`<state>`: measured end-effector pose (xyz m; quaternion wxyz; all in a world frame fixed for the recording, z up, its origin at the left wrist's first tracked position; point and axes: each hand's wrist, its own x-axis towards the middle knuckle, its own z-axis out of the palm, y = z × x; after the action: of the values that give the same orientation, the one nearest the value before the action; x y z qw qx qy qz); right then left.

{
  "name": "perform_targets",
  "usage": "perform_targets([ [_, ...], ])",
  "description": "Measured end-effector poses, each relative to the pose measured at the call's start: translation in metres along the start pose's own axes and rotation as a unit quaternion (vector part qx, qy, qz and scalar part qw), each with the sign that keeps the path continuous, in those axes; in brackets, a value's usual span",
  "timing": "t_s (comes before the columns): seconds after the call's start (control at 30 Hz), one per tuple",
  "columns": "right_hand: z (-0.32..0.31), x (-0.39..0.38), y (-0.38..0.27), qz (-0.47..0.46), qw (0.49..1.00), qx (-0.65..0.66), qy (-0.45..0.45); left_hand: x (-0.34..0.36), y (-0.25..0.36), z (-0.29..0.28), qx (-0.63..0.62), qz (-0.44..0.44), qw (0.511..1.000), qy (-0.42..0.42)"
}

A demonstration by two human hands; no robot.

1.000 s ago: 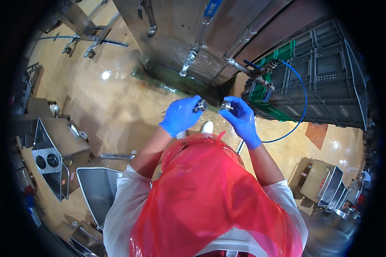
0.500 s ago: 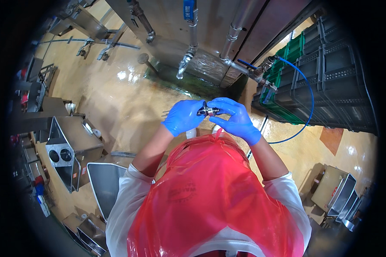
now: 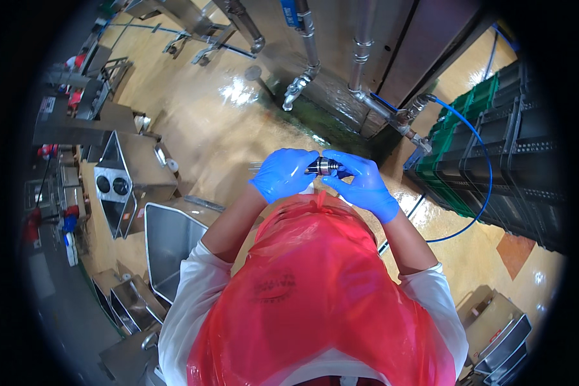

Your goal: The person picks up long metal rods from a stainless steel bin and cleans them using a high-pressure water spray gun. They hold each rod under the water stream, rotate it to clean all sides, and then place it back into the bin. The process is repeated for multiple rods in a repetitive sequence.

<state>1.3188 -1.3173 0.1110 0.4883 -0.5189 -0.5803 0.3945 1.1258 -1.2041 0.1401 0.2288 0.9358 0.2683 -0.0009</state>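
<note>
The left hand [image 3: 285, 174], in a blue glove, is gripping the dark end of a small shiny metal part [image 3: 326, 166]. The right hand [image 3: 361, 183], in a blue glove too, is pinching the other end with its thumb and fingers. So the metal part is sitting between the two hands, up in the air in front of the red apron [image 3: 315, 257]. Some thin metal prongs [image 3: 255, 166] are poking out past the left side of the left hand, but I cannot tell if they are joined to the part. Beyond the hands, a metal tap [image 3: 294, 93] is hanging down over the wet floor [image 3: 199, 128]. To the right, a blue hose [image 3: 489, 174] is curving down in front of big dark crates [image 3: 495, 145]. To the left, a big metal tub [image 3: 170, 248] is standing near the left arm.
</note>
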Motion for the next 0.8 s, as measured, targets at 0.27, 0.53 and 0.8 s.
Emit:
perform_targets([
  [0.27,0.017,0.012,0.007,-0.056,0.996,-0.06,0.016,-0.016,-0.005,-0.009,0.025,-0.028,0.999,-0.008],
  [0.53,0.05,0.034,0.004,0.02,0.999,0.018,0.028,-0.018,-0.049,-0.02,0.008,0.01,1.0,0.003],
  [0.8,0.103,0.081,-0.009,0.158,0.985,-0.048,0.055,-0.013,-0.127,-0.045,-0.013,0.059,0.998,-0.027],
])
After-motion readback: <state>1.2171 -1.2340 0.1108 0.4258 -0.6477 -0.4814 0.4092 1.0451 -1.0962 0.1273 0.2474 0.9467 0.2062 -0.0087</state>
